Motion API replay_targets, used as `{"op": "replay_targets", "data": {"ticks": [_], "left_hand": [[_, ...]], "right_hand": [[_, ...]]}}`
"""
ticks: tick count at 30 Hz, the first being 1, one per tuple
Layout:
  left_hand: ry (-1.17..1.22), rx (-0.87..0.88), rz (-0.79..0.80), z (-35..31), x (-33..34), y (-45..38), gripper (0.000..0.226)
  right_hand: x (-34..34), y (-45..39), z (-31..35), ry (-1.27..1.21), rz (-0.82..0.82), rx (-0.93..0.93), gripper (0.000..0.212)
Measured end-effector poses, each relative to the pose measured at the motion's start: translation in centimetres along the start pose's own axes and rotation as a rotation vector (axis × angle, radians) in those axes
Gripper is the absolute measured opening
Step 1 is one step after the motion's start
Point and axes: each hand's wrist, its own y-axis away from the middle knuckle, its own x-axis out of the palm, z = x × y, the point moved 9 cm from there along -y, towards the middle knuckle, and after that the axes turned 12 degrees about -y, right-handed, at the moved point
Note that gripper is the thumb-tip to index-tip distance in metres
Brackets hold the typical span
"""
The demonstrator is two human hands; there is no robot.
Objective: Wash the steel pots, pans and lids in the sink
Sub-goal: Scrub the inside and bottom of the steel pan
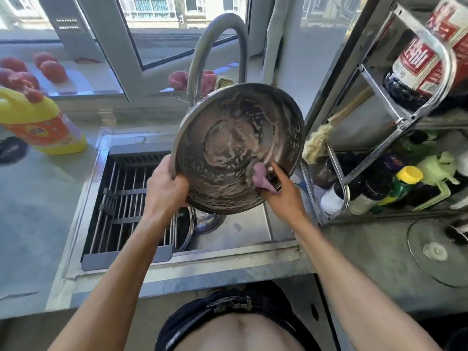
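the soapy steel bowl point(238, 148) is held above the sink point(228, 236), tipped on edge, its open side facing the person. the left hand point(166, 184) grips its lower-left rim; the right hand point(281, 191) pinches a pink cloth point(260, 174) against the inner wall

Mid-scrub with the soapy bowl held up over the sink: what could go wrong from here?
1. The steel bowl is coated in suds and the left hand grips only its rim; it could slip onto the lid and pot below.
2. The right hand, scrubbing with the pink cloth, might swing the bowl into the faucet behind.
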Motion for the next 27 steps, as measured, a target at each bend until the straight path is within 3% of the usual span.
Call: {"op": "replay_targets", "data": {"ticks": [3, 5, 7, 9, 10, 13, 16, 19, 22, 25, 27], "left_hand": [[0.05, 0.066, -0.147, -1.0, -0.6, -0.1, 0.007], [0.163, 0.075, -0.217, -0.8, 0.5, 1.1, 0.018], [0.281, 0.031, -0.2, 0.5, 3.1, 2.5, 0.033], [0.402, -0.093, -0.15, 1.9, 6.1, 3.3, 0.028], [0.486, -0.164, -0.128, 2.2, 7.1, 3.6, 0.021], [0.589, -0.215, -0.186, 2.8, 7.2, 3.3, 0.03], [0.525, -0.134, -0.183, 3.0, 5.5, 2.6, 0.046], [0.383, -0.058, -0.19, 2.1, 3.8, 2.2, 0.05], [0.252, 0.024, -0.199, 1.2, 2.7, 2.3, 0.054], [0.22, 0.06, -0.223, 0.5, 2.6, 2.6, 0.05], [0.209, 0.079, -0.241, -0.2, 3.0, 3.0, 0.045]], "right_hand": [[1.1, -0.7, -0.5, -0.364, -0.076, 0.033, 0.075], [2.3, -0.3, -0.4, -0.504, -0.099, 0.066, 0.076], [3.9, 0.3, 0.2, -0.613, -0.091, 0.087, 0.073], [5.7, 1.0, 1.1, -0.663, -0.029, 0.102, 0.062], [6.2, 1.2, 1.5, -0.626, 0.006, 0.089, 0.054], [5.7, 2.0, 2.7, -0.29, 0.132, 0.019, 0.034], [2.9, 2.0, 3.4, 0.035, 0.152, -0.047, 0.038], [0.7, 1.4, 6.7, 0.29, 0.112, -0.254, 0.047], [-0.6, -0.5, 9.8, 0.708, 0.039, -0.37, 0.055], [-0.9, -0.8, 11.3, 1.023, -0.039, -0.326, 0.046], [1.9, 0.1, 10.2, 0.919, 0.045, -0.221, 0.036]]}}
